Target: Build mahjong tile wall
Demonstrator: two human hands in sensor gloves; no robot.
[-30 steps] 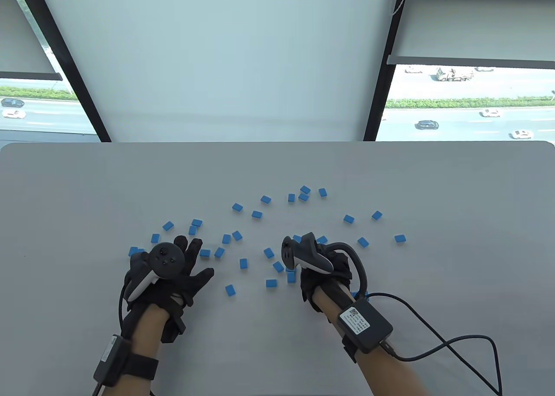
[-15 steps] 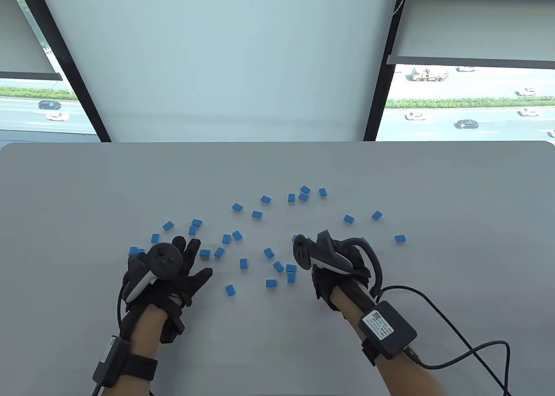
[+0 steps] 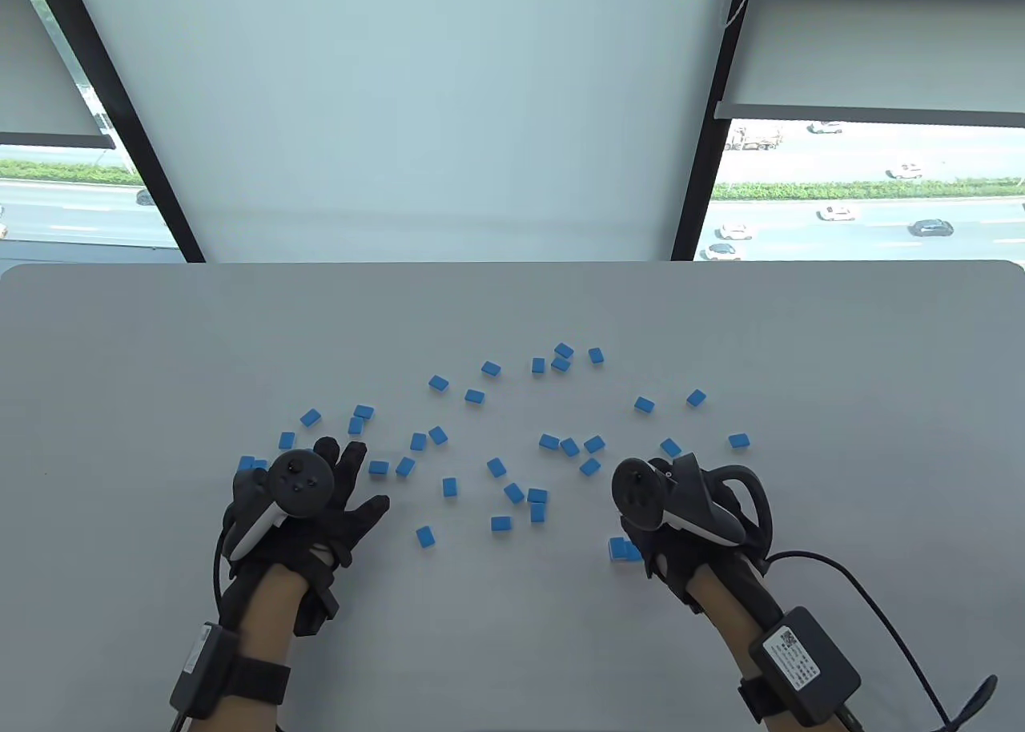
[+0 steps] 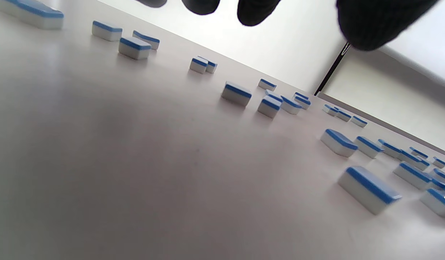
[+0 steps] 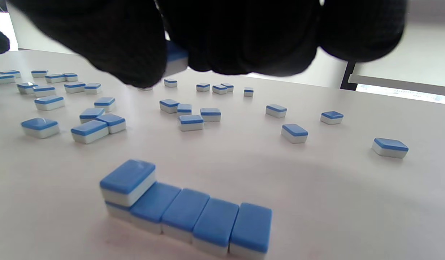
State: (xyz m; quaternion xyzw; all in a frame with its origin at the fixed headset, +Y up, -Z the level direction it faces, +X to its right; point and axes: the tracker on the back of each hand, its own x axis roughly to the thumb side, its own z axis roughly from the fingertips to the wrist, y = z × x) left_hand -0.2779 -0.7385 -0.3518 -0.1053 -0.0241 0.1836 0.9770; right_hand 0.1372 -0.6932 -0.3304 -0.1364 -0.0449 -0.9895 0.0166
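My left hand (image 3: 308, 508) lies flat on the table (image 3: 160, 363) near the left end of the scatter, fingers spread wide and holding nothing; in its wrist view the fingertips (image 4: 256, 11) hang above bare tabletop. Loose tiles (image 3: 496, 468) lie blue side up across the middle, mostly apart, a few touching. My right hand (image 3: 681, 516) hovers above the started wall (image 5: 186, 207), fingers curled and pinching one tile (image 5: 176, 59) between the dark pads. The wall is a row of five tiles side by side, with one tile (image 5: 128, 181) stacked on the leftmost. Judgement: the step in hand is setting the carried tile on the second layer, just beside the stacked one. To do it well I should lower it squarely, blue side up, long edges parallel to the row, and let go only once it sits flat; a skewed landing could nudge the row out of line. Room: the near side of the wall and the area to its right look open; loose tiles lie beyond it, so I should approach from above.
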